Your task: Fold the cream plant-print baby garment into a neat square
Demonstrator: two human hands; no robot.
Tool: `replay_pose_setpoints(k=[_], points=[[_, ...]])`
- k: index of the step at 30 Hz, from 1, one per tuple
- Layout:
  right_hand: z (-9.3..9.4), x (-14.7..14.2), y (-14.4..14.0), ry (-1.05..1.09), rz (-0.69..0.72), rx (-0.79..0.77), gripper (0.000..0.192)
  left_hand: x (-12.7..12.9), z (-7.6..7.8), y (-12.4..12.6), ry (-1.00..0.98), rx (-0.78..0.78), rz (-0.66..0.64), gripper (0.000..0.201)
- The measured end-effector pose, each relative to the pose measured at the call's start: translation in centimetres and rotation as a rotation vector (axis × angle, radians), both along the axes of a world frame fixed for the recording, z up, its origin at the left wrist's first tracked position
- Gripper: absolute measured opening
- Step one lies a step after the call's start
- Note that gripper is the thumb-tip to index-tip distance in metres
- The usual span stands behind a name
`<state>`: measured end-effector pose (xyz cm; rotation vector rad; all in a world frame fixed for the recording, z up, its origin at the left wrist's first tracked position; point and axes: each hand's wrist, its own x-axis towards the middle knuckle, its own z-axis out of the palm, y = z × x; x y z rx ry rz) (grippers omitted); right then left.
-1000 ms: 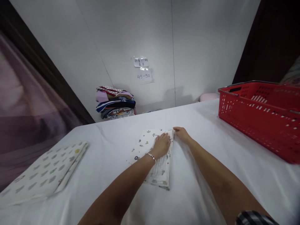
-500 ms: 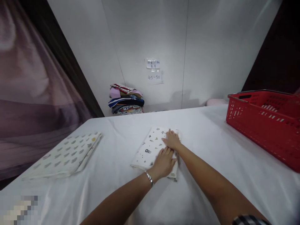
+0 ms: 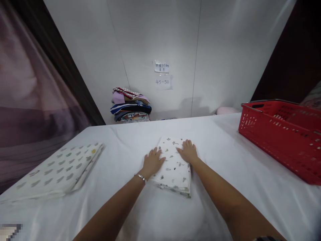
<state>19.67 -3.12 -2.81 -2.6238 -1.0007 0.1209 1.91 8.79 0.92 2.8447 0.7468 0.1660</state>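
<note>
Both hands lie flat, palms down and fingers spread, on a folded white cloth with small printed leaf and plant shapes (image 3: 173, 165), gripping nothing. It rests on the white-covered table (image 3: 225, 174) directly ahead of the person, its folded layers showing along the near edge.

Far out to the left of the hands, near the table's left edge, lies a second folded cloth, pale with rows of grey-green blobs (image 3: 57, 169), well apart from either hand. Beyond it, past the table edge, hangs a sheer mauve curtain (image 3: 27, 110).

The left hand (image 3: 152, 162) rests on the left edge of the printed cloth, fingers pointing away from the person and partly over the table cover. A thin silver bracelet (image 3: 140, 177) circles its wrist.

Past the left hand's fingertips, behind the far edge of the table, a stack of folded clothes in pink, navy and patterned fabrics (image 3: 130, 106) sits against the white wall. Two paper notes (image 3: 163, 75) are stuck to the wall above and slightly right of the stack; the lower one reads 45-50.

The right hand (image 3: 188, 152) presses the far right part of the printed cloth, just beside its right edge, fingers open.

Well to the right of the right hand, a red plastic basket with slotted sides (image 3: 281, 140) stands on the table, clear of the cloth.
</note>
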Motion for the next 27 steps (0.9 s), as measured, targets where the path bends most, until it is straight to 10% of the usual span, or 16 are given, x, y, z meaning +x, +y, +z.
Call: replay_pose_setpoints(k=[11, 19, 27], points=[[-0.1, 0.0, -0.1, -0.017, 0.046, 0.067, 0.064, -1.8, -0.3, 1.0, 0.052, -0.196, 0.192, 0.055], [0.4, 0.3, 2.2, 0.029, 0.512, 0.020, 0.068, -8.9, -0.6, -3.0, 0.060, -0.291, 0.303, 0.059], [2.6, -7.4, 2.6, -0.104, 0.304, -0.016, 0.068, -5.2, 0.3, -2.9, -0.045, 0.051, 0.129, 0.051]])
